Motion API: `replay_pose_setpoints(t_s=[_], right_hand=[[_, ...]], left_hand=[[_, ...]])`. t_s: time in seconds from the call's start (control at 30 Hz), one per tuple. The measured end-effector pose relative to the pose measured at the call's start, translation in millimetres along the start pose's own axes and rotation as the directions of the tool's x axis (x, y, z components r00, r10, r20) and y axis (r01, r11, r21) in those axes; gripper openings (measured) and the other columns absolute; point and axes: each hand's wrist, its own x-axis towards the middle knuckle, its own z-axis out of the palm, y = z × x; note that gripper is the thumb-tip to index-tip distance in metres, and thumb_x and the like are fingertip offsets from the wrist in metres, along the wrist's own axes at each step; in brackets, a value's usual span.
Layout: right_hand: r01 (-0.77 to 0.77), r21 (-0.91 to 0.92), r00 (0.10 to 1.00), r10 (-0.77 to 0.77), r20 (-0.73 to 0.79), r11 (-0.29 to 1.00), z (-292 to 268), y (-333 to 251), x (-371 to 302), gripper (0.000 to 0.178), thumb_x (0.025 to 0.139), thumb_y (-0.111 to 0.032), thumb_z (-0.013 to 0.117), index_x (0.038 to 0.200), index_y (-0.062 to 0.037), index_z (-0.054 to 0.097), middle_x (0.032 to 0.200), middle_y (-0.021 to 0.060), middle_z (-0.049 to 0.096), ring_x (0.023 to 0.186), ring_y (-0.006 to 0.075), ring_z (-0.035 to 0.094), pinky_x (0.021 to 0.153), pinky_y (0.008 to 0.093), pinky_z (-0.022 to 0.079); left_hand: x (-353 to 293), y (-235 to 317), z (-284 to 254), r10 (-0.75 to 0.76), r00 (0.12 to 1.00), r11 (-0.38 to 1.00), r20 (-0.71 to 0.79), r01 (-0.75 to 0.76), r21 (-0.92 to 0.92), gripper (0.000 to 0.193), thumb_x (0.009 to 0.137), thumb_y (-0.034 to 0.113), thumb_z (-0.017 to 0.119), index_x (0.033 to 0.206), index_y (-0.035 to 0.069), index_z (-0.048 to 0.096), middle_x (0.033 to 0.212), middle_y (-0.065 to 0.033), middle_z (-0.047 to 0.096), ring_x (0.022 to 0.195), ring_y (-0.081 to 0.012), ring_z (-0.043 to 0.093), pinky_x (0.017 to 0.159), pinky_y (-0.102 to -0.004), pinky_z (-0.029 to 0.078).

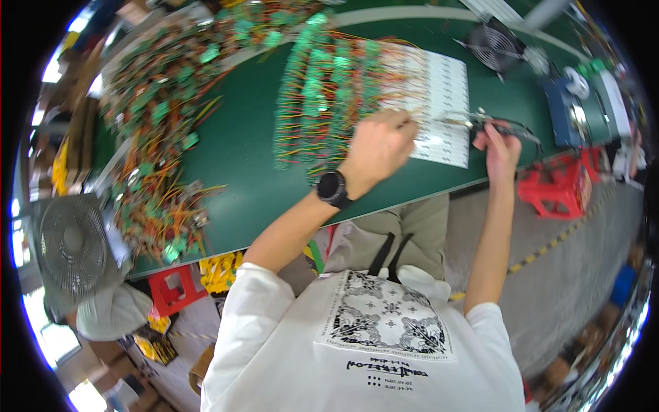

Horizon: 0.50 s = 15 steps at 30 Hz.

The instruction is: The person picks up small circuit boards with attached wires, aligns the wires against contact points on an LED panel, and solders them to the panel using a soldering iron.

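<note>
My right hand (500, 145) is closed around the dark handle of a soldering iron (473, 123), whose metal front end points left over a white board (449, 89) with rows of small dark marks. Over that board's lower left part, my left hand (382, 145) has its fingers curled together. Whatever they pinch is too small or hidden to name. Several rows of small green circuit boards (312, 103) with red and yellow wires lie left of my left hand, their wires reaching onto the white board.
A large heap of wired circuit boards (154, 89) covers the left of the green table (240, 151). At the back right stand a small black fan (494, 47) and a blue box-shaped unit (564, 110). A red stool (557, 189) and a grey fan (73, 237) flank the table.
</note>
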Motion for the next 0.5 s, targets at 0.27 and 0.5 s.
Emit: replay_pose_setpoints(t_s=[0.27, 0.5], right_hand=[[0.017, 0.058, 1.000, -0.017, -0.002, 0.998, -11, 1, -2, 0.024, 0.089, -0.007, 0.068, 0.108, 0.0056, 0.063, 0.076, 0.0101, 0.067, 0.058, 0.0169, 0.062, 0.055, 0.0254, 0.048], [0.029, 0.080, 0.999, -0.030, 0.018, 0.996, -6, -2, -1, 0.024, 0.090, -0.008, 0.067, 0.109, 0.0047, 0.062, 0.075, 0.0091, 0.066, 0.059, 0.0163, 0.062, 0.055, 0.0247, 0.047]], left_hand=[[-39, -11, -115, -0.100, 0.868, 0.957, -0.487, 0.218, 0.192, 0.012, 0.075, 0.000, 0.072, 0.068, 0.002, 0.063, 0.076, -0.0078, 0.066, 0.074, -0.0265, 0.063, 0.066, -0.0358, 0.051], [-147, -112, -206, -0.414, 0.595, 0.373, -0.689, 0.801, 0.467, 0.024, 0.090, 0.022, 0.060, 0.073, 0.004, 0.059, 0.070, -0.0100, 0.063, 0.069, -0.0327, 0.062, 0.061, -0.0437, 0.047]])
